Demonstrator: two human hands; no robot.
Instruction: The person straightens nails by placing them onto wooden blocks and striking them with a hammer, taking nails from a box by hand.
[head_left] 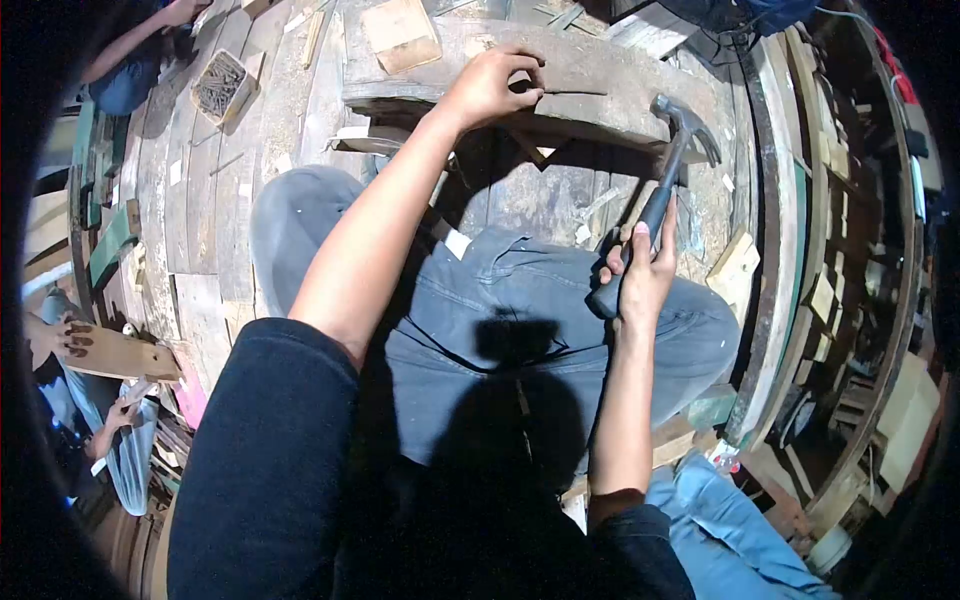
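Observation:
My left hand [497,88] is over the near edge of a thick wooden beam [640,85], its thumb and fingers closed around one end of a thin dark nail [575,93]. The nail lies roughly level, pointing right along the beam. My right hand [642,270] is wrapped round the black handle of a claw hammer [675,160]. The hammer's head is raised near the beam's right end, with the claw turned to the right. A light square wood block [400,35] rests on the beam, left of my left hand.
A tray of nails [222,88] stands on the plank floor [200,230] at upper left. Other people's hands are at the left, one on a board [125,355]. Timber rails [780,230] and wood scraps line the right. Someone's blue-clad legs [735,525] are at lower right.

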